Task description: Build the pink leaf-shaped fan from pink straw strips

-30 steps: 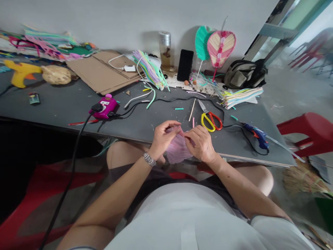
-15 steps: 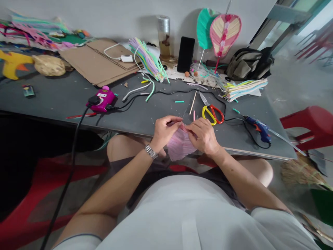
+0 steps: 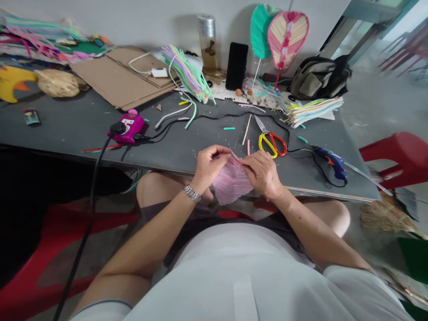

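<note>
Just over the table's front edge, my left hand (image 3: 213, 166) pinches the upper left of a pink ribbed piece (image 3: 230, 185) between thumb and fingers. Its lower edge looks zigzag and hangs above my lap. My right hand (image 3: 264, 173) is closed on the top right edge of the same piece, fingertips pressed together. Between the two hands a short strip of that edge shows. Close beyond my right hand lie scissors (image 3: 272, 145) with one yellow and one red handle, a thin wooden stick (image 3: 247, 129) and a short pink stem (image 3: 248, 147).
A blue glue gun (image 3: 331, 163) with a cable rests on the right of the grey table (image 3: 187, 154). To the left sits a magenta power socket (image 3: 129, 127). Bundles of coloured stems (image 3: 189, 76), cardboard (image 3: 123, 84), a phone (image 3: 236, 66), a bottle (image 3: 207, 44) and two leaf-shaped fans (image 3: 288, 40) line the back.
My hands have moved slightly apart at the top edge of the pink piece, showing more of it between them. The whole view has shifted a little.
</note>
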Action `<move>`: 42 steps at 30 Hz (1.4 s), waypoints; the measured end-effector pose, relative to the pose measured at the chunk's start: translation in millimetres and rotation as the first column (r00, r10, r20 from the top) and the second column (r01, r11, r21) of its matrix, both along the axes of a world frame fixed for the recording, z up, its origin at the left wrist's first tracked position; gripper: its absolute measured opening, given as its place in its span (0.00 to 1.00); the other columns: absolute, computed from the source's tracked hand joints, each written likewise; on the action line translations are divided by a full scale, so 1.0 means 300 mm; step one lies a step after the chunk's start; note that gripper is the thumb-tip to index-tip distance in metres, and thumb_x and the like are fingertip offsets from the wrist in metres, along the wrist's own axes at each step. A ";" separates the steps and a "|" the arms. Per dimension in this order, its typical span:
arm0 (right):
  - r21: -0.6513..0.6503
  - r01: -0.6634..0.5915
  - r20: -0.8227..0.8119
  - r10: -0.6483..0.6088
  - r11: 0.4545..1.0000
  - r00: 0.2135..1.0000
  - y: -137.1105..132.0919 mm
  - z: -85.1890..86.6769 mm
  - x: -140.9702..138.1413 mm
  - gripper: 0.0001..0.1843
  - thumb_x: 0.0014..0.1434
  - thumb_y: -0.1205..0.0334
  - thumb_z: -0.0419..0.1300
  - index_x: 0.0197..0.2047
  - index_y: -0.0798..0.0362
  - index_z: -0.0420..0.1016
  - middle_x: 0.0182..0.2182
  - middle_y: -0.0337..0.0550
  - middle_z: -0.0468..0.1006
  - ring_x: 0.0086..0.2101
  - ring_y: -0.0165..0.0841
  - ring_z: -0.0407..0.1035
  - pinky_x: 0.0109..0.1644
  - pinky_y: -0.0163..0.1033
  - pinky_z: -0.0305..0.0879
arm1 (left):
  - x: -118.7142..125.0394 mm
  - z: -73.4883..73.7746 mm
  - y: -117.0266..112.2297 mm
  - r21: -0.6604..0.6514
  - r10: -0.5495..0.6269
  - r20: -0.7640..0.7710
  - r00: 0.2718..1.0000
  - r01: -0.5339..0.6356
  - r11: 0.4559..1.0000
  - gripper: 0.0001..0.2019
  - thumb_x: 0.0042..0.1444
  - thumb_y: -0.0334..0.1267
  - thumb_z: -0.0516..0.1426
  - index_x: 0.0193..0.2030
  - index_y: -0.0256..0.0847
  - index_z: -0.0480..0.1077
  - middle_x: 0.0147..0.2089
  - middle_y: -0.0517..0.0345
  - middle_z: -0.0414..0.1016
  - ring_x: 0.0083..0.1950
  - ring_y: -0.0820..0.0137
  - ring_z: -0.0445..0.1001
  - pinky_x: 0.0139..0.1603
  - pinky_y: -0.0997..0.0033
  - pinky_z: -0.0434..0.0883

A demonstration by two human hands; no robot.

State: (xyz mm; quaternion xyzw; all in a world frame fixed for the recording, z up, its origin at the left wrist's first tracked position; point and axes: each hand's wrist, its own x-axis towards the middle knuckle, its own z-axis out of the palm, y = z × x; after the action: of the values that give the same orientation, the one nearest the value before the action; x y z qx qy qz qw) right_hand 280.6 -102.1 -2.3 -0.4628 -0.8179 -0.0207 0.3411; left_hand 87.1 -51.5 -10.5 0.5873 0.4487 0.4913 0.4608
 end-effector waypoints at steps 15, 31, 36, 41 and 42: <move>-0.022 -0.062 0.005 0.062 0.998 0.998 -0.011 -0.008 -0.012 0.14 0.69 0.70 0.54 0.44 0.50 0.82 0.39 0.46 0.83 0.40 0.39 0.70 0.44 0.46 0.63 | 0.003 0.015 -0.008 -0.045 -0.063 0.055 0.996 0.066 0.997 0.05 0.53 0.36 0.66 0.36 0.41 0.80 0.30 0.56 0.83 0.36 0.65 0.81 0.44 0.64 0.76; 0.051 -0.029 0.110 0.023 0.998 0.994 -0.001 0.002 -0.031 0.09 0.69 0.67 0.57 0.43 0.52 0.80 0.35 0.45 0.81 0.37 0.39 0.68 0.42 0.46 0.61 | -0.003 0.032 0.002 -0.120 -0.080 0.121 0.989 0.095 0.988 0.03 0.51 0.36 0.64 0.33 0.41 0.79 0.30 0.57 0.82 0.34 0.67 0.79 0.40 0.67 0.73; 0.050 -0.027 0.104 0.021 0.998 0.994 -0.002 0.003 -0.033 0.09 0.69 0.68 0.57 0.41 0.53 0.80 0.34 0.45 0.80 0.37 0.38 0.68 0.42 0.45 0.60 | -0.006 0.037 0.001 -0.102 -0.073 0.127 0.989 0.086 0.991 0.05 0.54 0.37 0.61 0.33 0.40 0.79 0.30 0.58 0.82 0.35 0.68 0.79 0.41 0.68 0.73; 0.020 -0.029 0.117 0.027 0.999 0.993 -0.001 -0.004 -0.030 0.10 0.70 0.67 0.57 0.43 0.52 0.81 0.35 0.45 0.79 0.38 0.38 0.66 0.43 0.44 0.58 | -0.006 0.035 0.006 -0.173 -0.098 0.089 0.991 0.112 0.979 0.06 0.49 0.37 0.65 0.35 0.39 0.78 0.31 0.57 0.82 0.35 0.67 0.79 0.41 0.68 0.73; 0.018 -0.030 0.119 0.027 0.999 0.993 0.000 -0.004 -0.028 0.10 0.70 0.66 0.57 0.42 0.52 0.80 0.35 0.46 0.79 0.38 0.38 0.66 0.43 0.44 0.58 | -0.006 0.035 0.008 -0.182 -0.100 0.074 0.992 0.112 0.977 0.06 0.49 0.37 0.65 0.35 0.39 0.79 0.31 0.57 0.82 0.35 0.67 0.79 0.41 0.68 0.73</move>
State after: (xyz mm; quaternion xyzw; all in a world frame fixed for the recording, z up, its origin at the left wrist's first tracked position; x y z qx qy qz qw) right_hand 272.2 -102.1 -3.7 -0.4456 -0.8431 -0.0514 0.2967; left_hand 85.2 -49.0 -0.1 0.5487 0.4455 0.4407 0.5534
